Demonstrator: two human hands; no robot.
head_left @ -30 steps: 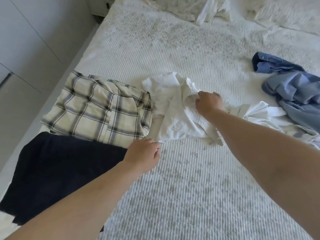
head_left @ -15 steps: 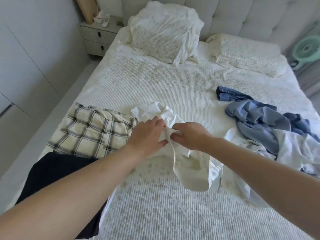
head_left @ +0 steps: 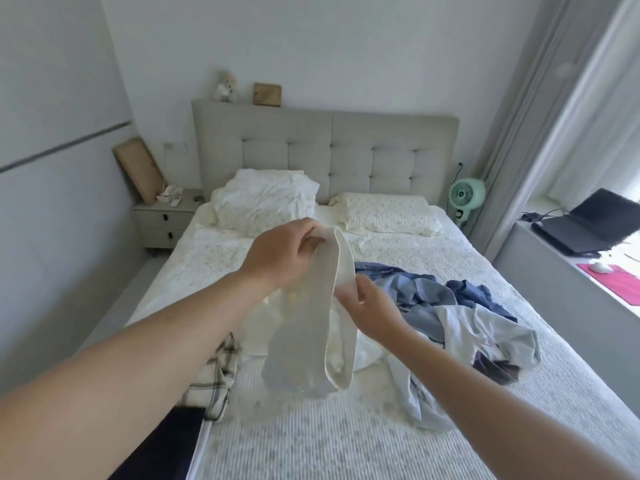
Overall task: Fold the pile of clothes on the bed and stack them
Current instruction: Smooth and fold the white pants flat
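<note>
Bright, soft daylight from the window (head_left: 602, 109) at right; shadows faint. Wide-angle bending at edges, walls bowed. Slight overall softness; curtain (head_left: 530, 98) washed pale.

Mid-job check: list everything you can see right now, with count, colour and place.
white garment: 1, white, held up over the bed
unfolded pile: 1, blue and white, bed's right side
plaid garment: 1, cream with dark checks, folded at the bed's left edge
dark garment: 1, navy, near left corner
bed: 1, white textured cover
pillows: 2, white, at the headboard
nightstand: 1, grey, left of the bed
fan: 1, mint green, right of the bed
laptop: 1, black, on the right ledge
left hand: grips the garment's top
right hand: pinches its edge lower down
</note>
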